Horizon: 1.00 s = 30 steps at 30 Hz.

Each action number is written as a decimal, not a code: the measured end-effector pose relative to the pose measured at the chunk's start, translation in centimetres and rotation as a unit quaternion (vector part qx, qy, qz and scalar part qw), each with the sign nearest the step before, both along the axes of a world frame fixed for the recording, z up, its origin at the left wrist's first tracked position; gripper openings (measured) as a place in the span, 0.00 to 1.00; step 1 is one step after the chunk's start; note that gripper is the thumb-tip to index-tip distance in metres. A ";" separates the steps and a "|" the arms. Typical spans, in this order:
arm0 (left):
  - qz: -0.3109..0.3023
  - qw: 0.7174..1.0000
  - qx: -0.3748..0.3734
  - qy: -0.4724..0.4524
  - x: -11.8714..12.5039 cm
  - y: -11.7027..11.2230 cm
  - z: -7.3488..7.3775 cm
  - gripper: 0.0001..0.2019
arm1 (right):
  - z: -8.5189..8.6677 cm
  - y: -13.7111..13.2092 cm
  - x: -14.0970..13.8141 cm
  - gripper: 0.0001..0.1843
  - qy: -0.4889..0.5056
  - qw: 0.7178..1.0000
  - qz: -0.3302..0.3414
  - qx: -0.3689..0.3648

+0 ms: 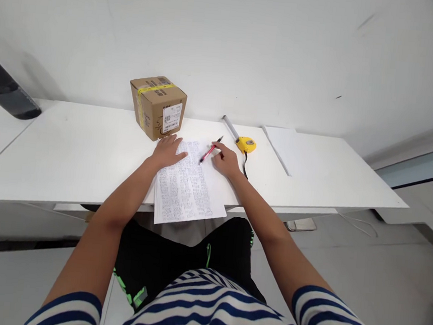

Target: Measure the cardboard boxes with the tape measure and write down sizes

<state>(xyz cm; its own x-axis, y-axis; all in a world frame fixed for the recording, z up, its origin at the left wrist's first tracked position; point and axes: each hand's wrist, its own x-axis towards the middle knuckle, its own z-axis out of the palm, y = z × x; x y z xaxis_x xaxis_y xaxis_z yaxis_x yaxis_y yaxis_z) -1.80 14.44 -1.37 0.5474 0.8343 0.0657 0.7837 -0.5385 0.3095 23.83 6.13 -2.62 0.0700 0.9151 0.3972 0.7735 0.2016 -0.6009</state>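
A sheet of paper [187, 188] covered with handwriting lies on the white table [69, 154], its near edge hanging over the front. My left hand [167, 151] rests flat on the sheet's upper left corner, fingers spread. My right hand [225, 159] is closed on a red and black pen [210, 150], whose tip is over the top of the sheet. A taped cardboard box [157, 105] stands just beyond my left hand.
A yellow tape measure [245, 144] with a black strap and a clear tube [230, 126] lie right of the pen. Blank white sheets [301, 152] lie further right. A dark object [6, 93] juts in at the far left. A wall backs the table.
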 end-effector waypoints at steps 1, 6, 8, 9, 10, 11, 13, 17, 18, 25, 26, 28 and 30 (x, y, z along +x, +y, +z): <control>0.002 1.000 0.000 0.005 0.1 -0.1 0.0 0.41 | 0.0 -0.2 -0.1 0.25 -0.021 1.000 -0.003 0.013; -0.036 0.999 -0.015 0.011 1.3 -0.9 0.1 0.37 | -0.1 -0.7 -0.5 0.25 -0.080 0.993 -0.085 0.007; -0.058 0.998 -0.014 0.014 1.8 -1.1 0.2 0.35 | -0.1 -0.8 -0.6 0.26 -0.070 0.994 -0.087 0.008; -0.062 0.998 -0.013 0.019 2.0 -1.2 0.3 0.35 | -0.2 -0.8 -0.6 0.26 -0.056 0.996 -0.074 0.014; -0.063 0.998 -0.013 0.025 2.1 -1.3 0.3 0.34 | -0.3 -0.8 -0.5 0.26 -0.037 0.997 -0.059 0.022; -0.064 0.997 -0.014 0.033 2.2 -1.3 0.4 0.34 | -0.4 -0.7 -0.5 0.26 -0.014 0.998 -0.047 0.029; -0.063 0.997 -0.018 0.046 2.3 -1.4 0.6 0.34 | -0.5 -0.5 -0.2 0.27 0.030 0.998 -0.031 0.044; -0.061 0.996 -0.018 0.060 2.3 -1.5 1.0 0.35 | -0.6 -0.2 0.3 0.26 0.057 0.996 -0.033 0.057; -0.061 0.996 -0.018 0.061 2.2 -1.5 1.1 0.35 | -0.4 -0.3 0.4 0.24 0.052 0.996 -0.042 0.052; -0.067 0.995 -0.013 0.069 1.8 -1.3 1.3 0.36 | 0.7 -0.8 -0.4 0.29 0.268 0.963 0.032 -0.025; -0.070 0.995 -0.011 0.072 1.7 -1.2 1.3 0.36 | 0.8 -0.7 -0.7 0.29 0.297 0.952 0.052 -0.047; -0.072 0.994 -0.007 0.079 1.7 -1.1 1.5 0.36 | 0.9 -0.5 -1.0 0.29 0.314 0.944 0.066 -0.084; -0.070 0.994 -0.003 0.088 1.8 -1.0 1.5 0.35 | 1.0 -0.3 -1.2 0.28 0.307 0.946 0.046 -0.095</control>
